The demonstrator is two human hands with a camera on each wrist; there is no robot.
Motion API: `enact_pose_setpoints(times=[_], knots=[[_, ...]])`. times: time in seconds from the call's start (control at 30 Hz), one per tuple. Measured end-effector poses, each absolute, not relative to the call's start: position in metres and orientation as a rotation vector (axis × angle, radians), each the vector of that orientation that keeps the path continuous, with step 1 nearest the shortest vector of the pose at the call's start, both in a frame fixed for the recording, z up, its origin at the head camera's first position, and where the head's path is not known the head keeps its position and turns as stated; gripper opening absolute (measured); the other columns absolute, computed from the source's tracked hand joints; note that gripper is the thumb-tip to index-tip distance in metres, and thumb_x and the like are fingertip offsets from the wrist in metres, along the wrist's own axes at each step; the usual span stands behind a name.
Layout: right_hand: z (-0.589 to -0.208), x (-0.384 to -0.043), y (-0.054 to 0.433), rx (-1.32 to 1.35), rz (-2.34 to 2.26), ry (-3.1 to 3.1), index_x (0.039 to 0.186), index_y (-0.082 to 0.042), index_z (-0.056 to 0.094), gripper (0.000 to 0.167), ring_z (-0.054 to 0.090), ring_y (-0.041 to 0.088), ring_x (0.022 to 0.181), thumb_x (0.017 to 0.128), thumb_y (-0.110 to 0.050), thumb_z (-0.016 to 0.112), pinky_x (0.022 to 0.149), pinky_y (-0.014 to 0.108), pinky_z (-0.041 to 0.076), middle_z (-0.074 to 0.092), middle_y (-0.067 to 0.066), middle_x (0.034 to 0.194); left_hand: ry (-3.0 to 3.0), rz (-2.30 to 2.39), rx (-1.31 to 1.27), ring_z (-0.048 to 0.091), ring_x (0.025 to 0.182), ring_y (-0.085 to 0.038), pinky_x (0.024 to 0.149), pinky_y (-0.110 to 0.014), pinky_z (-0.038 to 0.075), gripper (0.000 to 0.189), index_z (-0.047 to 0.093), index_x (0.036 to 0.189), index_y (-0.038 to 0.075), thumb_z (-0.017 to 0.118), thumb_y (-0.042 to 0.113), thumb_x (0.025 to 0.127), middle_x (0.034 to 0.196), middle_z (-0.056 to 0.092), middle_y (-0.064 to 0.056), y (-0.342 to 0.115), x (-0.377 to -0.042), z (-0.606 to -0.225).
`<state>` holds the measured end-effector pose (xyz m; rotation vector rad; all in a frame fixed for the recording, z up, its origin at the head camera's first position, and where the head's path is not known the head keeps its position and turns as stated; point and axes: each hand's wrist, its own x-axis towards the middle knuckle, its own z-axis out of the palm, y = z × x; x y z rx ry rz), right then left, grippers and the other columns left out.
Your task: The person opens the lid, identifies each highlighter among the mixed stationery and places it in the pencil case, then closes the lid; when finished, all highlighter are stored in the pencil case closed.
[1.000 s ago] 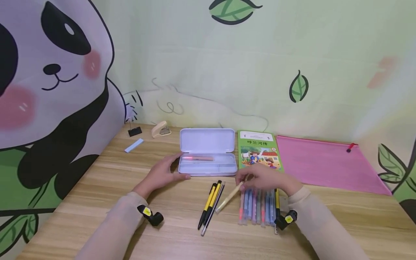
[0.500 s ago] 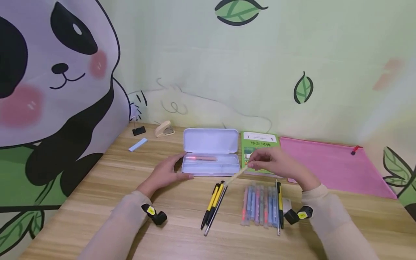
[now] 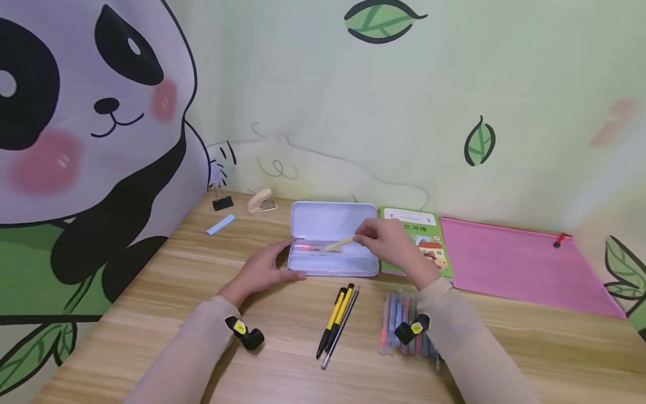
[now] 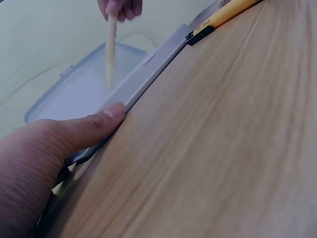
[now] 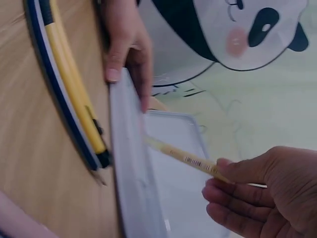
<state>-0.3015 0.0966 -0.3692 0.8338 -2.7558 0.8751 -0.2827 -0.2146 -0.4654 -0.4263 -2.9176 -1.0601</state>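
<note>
A white pencil case (image 3: pixel 319 264) stands with its lid (image 3: pixel 333 217) raised and a pinkish pen (image 3: pixel 305 247) lying in its back compartment. My left hand (image 3: pixel 262 271) holds the case's left end, thumb (image 4: pixel 101 121) along the front wall and the other fingers round the far side. Between thumb and fingertips, my right hand (image 3: pixel 386 238) pinches one end of a pale yellow marker (image 5: pixel 190 158). The marker slants down to the left, its other end low over the back compartment, close to the pinkish pen.
Two yellow-and-black pens (image 3: pixel 335 317) and a pencil (image 3: pixel 341 330) lie before the case. Several markers (image 3: pixel 391 322) sit partly under my right forearm. Behind are a green book (image 3: pixel 434 247), pink zip pouch (image 3: pixel 525 264), stapler (image 3: pixel 262 202), binder clip (image 3: pixel 222 203) and blue strip (image 3: pixel 220 224).
My right hand has carried the yellow marker from the marker row up and left over the pencil case. My left hand stays at the case's left end.
</note>
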Motion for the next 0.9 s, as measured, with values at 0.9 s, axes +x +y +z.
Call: enact_pose_setpoints(times=[0.9], knots=[[-0.407, -0.317, 0.039, 0.758, 0.754, -2.935, 0.098, -0.002, 0.074, 0.01, 0.067, 0.022, 0.086, 0.092, -0.01, 0.073, 0.077, 0.036, 0.058, 0.073, 0.01, 0.094, -2.932, -1.057, -0.405, 0.034, 0.146, -0.031, 0.117, -0.055, 0.029, 0.109, 0.033, 0.159, 0.025, 0.073, 0.076, 0.072, 0.159, 0.038, -0.008, -0.216, -0.284, -0.467]])
